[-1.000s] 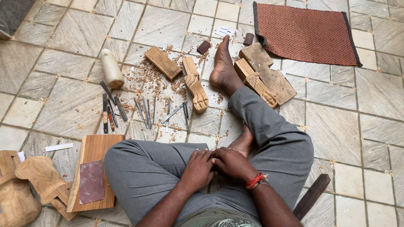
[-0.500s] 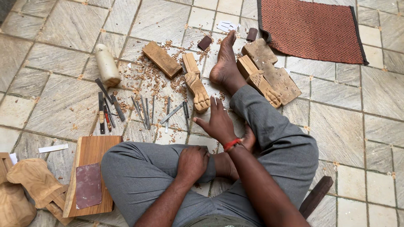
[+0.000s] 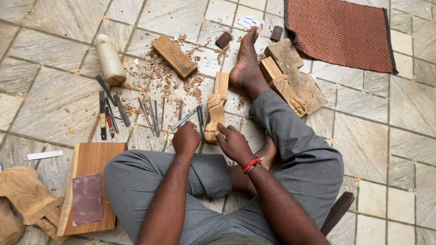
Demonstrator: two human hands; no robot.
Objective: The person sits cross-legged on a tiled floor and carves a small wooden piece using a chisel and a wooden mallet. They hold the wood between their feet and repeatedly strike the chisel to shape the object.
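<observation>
I sit on a tiled floor with my bare right foot (image 3: 245, 63) stretched forward. A pale carved wooden piece (image 3: 216, 106) lies lengthwise beside that foot. My right hand (image 3: 234, 144), with a red thread at the wrist, has its fingers closed around the carving's near end. My left hand (image 3: 186, 138) is curled just left of it, over the near ends of a flat chisel (image 3: 185, 119) and a dark tool (image 3: 200, 119). Whether it grips one is hidden by the knuckles.
Several chisels (image 3: 152, 115) and files (image 3: 109, 111) lie among wood shavings (image 3: 163, 75). Around them lie a wooden block (image 3: 175, 56), a pale mallet (image 3: 110, 59), carved blocks (image 3: 290, 81), a red mat (image 3: 340, 31), a board with sandpaper (image 3: 88, 199) and a carving (image 3: 25, 195).
Both hands left my lap and reached forward. The right hand went out first and now sits on the carving's near end. The left hand came up to the chisels.
</observation>
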